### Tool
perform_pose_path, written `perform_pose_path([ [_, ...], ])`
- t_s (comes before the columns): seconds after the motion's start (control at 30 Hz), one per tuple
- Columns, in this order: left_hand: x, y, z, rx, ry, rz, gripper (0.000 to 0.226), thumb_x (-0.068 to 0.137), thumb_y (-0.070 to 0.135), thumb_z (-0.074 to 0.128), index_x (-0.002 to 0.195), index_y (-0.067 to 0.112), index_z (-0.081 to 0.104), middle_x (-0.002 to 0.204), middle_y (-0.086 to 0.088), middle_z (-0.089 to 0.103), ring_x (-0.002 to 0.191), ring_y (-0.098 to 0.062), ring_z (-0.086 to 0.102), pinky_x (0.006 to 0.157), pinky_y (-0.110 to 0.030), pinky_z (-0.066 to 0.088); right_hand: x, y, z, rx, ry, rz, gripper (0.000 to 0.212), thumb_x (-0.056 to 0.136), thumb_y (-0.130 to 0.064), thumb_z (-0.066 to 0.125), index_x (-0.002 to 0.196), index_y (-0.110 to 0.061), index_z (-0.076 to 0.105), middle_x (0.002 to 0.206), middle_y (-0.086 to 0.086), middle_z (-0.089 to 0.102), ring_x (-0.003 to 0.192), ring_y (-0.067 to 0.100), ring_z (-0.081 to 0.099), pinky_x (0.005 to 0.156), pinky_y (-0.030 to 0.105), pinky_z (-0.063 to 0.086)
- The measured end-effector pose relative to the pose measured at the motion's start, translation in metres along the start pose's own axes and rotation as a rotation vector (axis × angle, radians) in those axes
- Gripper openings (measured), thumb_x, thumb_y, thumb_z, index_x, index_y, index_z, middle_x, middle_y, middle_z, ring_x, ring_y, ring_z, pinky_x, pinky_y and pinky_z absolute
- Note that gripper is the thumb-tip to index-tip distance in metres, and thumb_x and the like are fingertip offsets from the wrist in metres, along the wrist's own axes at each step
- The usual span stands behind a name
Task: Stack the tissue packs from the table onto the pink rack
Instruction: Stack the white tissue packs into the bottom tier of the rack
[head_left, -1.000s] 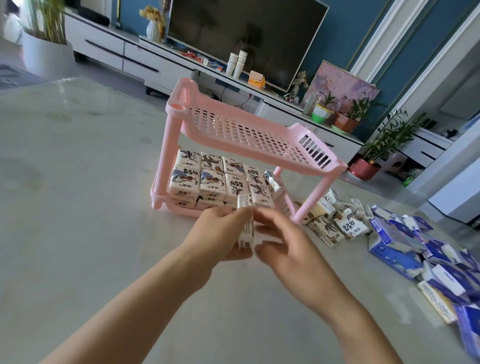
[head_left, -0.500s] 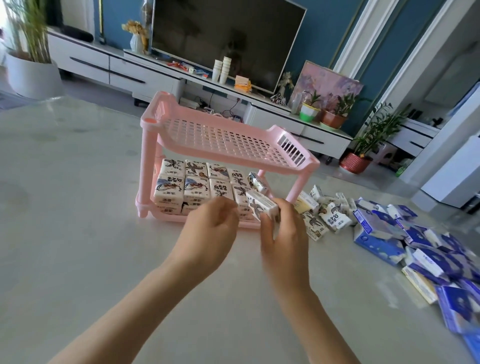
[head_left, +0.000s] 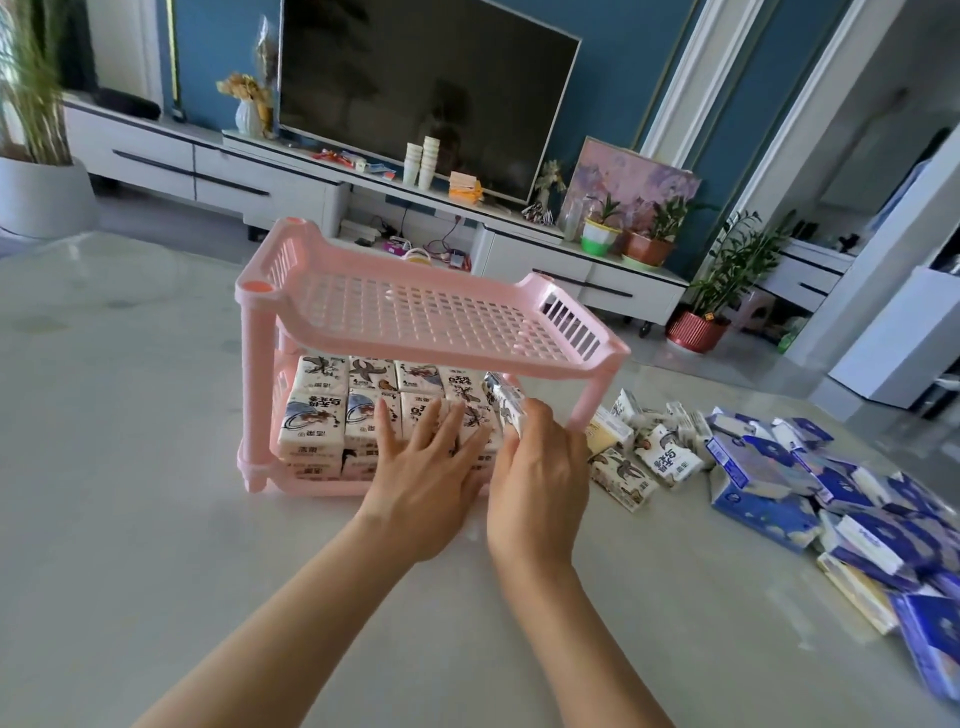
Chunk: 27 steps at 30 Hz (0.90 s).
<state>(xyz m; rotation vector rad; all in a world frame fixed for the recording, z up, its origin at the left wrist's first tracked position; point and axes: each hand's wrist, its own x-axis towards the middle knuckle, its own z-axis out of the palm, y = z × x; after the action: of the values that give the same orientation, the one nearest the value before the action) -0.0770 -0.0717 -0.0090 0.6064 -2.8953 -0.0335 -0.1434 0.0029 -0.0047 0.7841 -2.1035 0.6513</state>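
1 pink rack (head_left: 415, 312) w/ 2 tiers, 2 hands: left hand (head_left: 426, 478) & right hand (head_left: 540, 478), 1 held pack (head_left: 511, 402). Stacked packs (head_left: 317, 415) on the lower tier: approx. 8 tops show, 2 rows of 4, w/ more layers under, so total can't be told. Loose white packs (head_left: 667, 452) on the table (head_left: 130, 467): approx. 6; blue packs (head_left: 758, 467): 10+, pile too jumbled for an exact no.; 1 TV (head_left: 426, 88), 2 cup stacks (head_left: 423, 161).

L grip (head_left: 423, 480) flat, fingers spread fwd, R grip (head_left: 540, 475) curled, pinching pack (head_left: 510, 401)
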Motion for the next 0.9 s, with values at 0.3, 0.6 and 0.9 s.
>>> perform_pose_path([
  [0.3, 0.006, -0.001, 0.002, -0.004, -0.001, 0.003, 0.051, 0.099, 0.044, 0.012, 0.147, 0.028, 0.007, 0.156, 0.0, -0.001, 0.144, -0.023, -0.005, 0.105, -0.067, -0.005, -0.001, 0.002, 0.012, -0.085, -0.253, 0.066, 0.036, 0.054, 0.01, 0.082, 0.085, -0.001, 0.068, 0.08, 0.012, 0.062, 0.075, 0.031, 0.066, 0.048, 0.027, 0.052],
  [0.6, 0.009, -0.002, -0.001, -0.034, -0.038, 0.0, 0.05, 0.099, 0.044, 0.012, 0.147, 0.029, 0.009, 0.156, 0.001, 0.0, 0.144, -0.023, -0.005, 0.104, -0.067, -0.006, 0.007, 0.003, 0.006, -0.058, -0.485, 0.098, 0.034, 0.091, 0.007, 0.039, 0.121, -0.004, 0.051, 0.12, 0.013, 0.048, 0.118, 0.029, 0.048, 0.091, 0.029, 0.045],
  [0.9, 0.009, -0.001, -0.005, -0.048, -0.056, -0.005, 0.05, 0.099, 0.041, 0.014, 0.147, 0.028, 0.01, 0.156, -0.001, 0.001, 0.144, -0.024, -0.004, 0.104, -0.068, -0.005, 0.026, 0.005, 0.002, -0.019, -0.52, 0.099, 0.029, 0.09, 0.006, 0.041, 0.113, -0.002, 0.057, 0.108, 0.013, 0.056, 0.107, 0.026, 0.053, 0.086, 0.028, 0.042],
])
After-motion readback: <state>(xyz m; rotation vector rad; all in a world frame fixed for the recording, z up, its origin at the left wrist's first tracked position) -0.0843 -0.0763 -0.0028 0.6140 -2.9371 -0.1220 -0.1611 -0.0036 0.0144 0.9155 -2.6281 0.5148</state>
